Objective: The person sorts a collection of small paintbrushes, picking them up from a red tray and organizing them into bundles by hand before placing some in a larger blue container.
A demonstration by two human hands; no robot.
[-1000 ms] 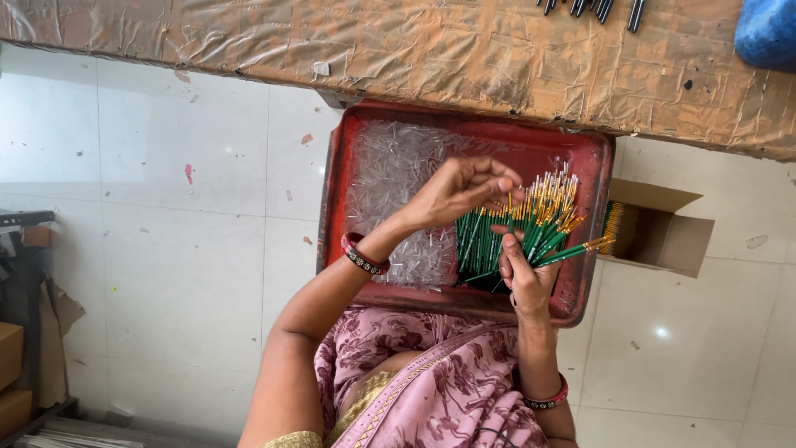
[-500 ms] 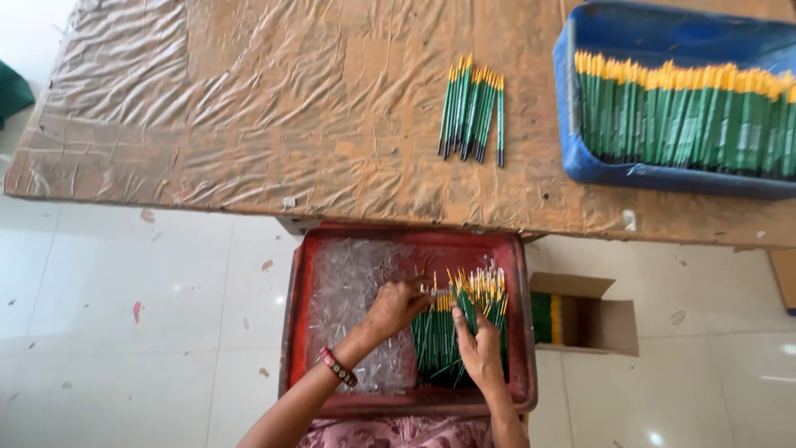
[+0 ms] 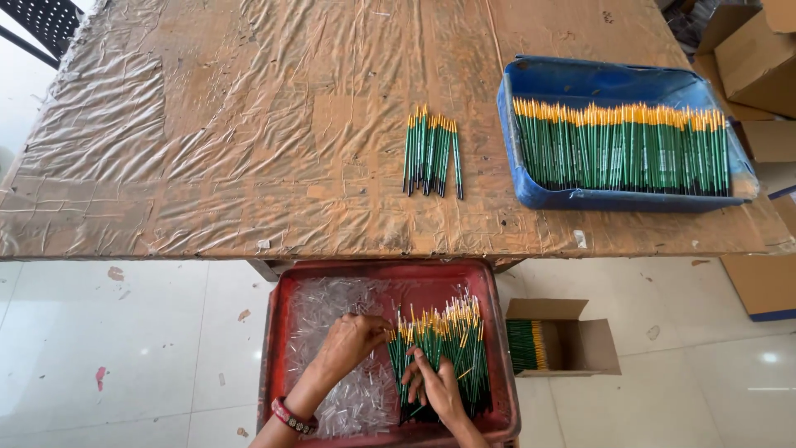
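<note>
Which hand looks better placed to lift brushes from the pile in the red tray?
Probably the right hand: it lies on the green brushes, while the left hand touches only their edge.

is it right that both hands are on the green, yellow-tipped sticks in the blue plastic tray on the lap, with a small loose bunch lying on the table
Not quite: the head view shows the tray under the hands is a red plastic tray; the blue plastic tray sits on the table. The left hand and right hand do touch the green, yellow-tipped sticks, and a small loose bunch lies on the table.
</note>
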